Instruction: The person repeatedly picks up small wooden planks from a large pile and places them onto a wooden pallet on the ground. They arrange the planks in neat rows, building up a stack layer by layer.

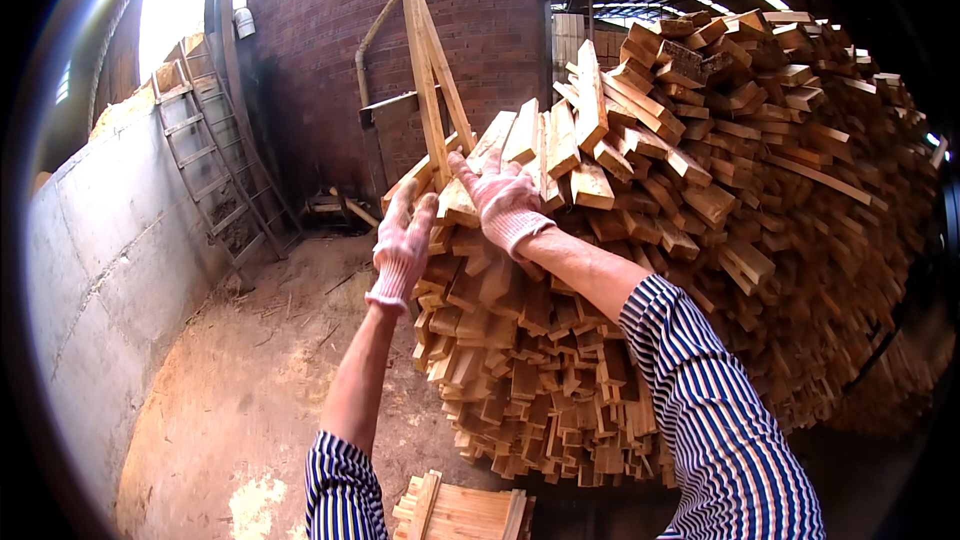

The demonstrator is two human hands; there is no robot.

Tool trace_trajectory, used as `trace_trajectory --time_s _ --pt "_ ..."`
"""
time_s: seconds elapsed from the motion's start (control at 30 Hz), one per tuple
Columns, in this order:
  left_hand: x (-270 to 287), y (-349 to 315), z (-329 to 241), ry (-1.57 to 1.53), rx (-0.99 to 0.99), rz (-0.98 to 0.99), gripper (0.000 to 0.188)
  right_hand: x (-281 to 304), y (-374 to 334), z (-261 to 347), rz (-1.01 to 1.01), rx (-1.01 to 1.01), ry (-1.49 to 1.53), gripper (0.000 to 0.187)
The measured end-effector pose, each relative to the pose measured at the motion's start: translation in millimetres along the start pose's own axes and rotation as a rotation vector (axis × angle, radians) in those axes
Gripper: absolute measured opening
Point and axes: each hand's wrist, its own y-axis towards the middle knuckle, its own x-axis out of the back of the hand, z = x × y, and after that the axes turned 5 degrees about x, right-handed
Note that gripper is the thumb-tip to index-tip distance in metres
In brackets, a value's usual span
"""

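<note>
Both my hands wear pale, pinkish knit work gloves and reach to the near left corner of a tall stack of wooden boards (pixel 700 202). My right hand (pixel 503 204) lies over the top of a light board (pixel 492 138), its fingers stretched out and apart. Just left of it, my left hand (pixel 404 240) is raised beside the stack's edge with its fingers extended. Whether its fingertips touch the board end (pixel 410 180) there, I cannot tell. Two long slats (pixel 428 90) stand upright just beyond my hands, leaning together at the top.
A wooden ladder (pixel 215 155) leans by a low grey concrete wall (pixel 110 230) on the left. Behind stands a brick wall (pixel 310 60) with a slanting pipe (pixel 385 20). A small slatted wooden panel (pixel 465 512) lies low in front. Sawdust covers parts of the floor (pixel 235 390).
</note>
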Motion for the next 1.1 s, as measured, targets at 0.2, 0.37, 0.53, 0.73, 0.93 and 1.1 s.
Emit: trace_trajectory --time_s 0.2,0.37,0.53,0.73,0.93,1.1 --pt "-49.3 103.3 6.9 -0.074 0.484 0.412 0.092 -20.5 51.3 -17.3 0.21 -0.147 0.197 0.065" --pt "-55.2 107.7 5.6 -0.444 0.806 0.456 0.068 -22.2 40.7 1.9 0.172 0.077 0.16 0.058" --pt "-36.2 91.0 12.3 -0.169 0.374 0.539 0.054 -14.8 -10.1 -9.8 -0.057 0.352 -0.256 0.044" --pt "39.7 23.8 -50.4 -0.176 1.031 0.502 0.035 49.2 -134.0 40.2 -0.363 0.403 0.042 0.047" --pt "34.4 14.1 -53.0 -0.11 0.766 0.549 0.065 69.2 -177.1 52.7 -0.402 0.477 0.243 0.051" --pt "18.6 17.9 -52.0 -0.127 0.964 0.369 0.089 62.9 -169.9 -34.9 -0.506 0.095 1.252 0.055"
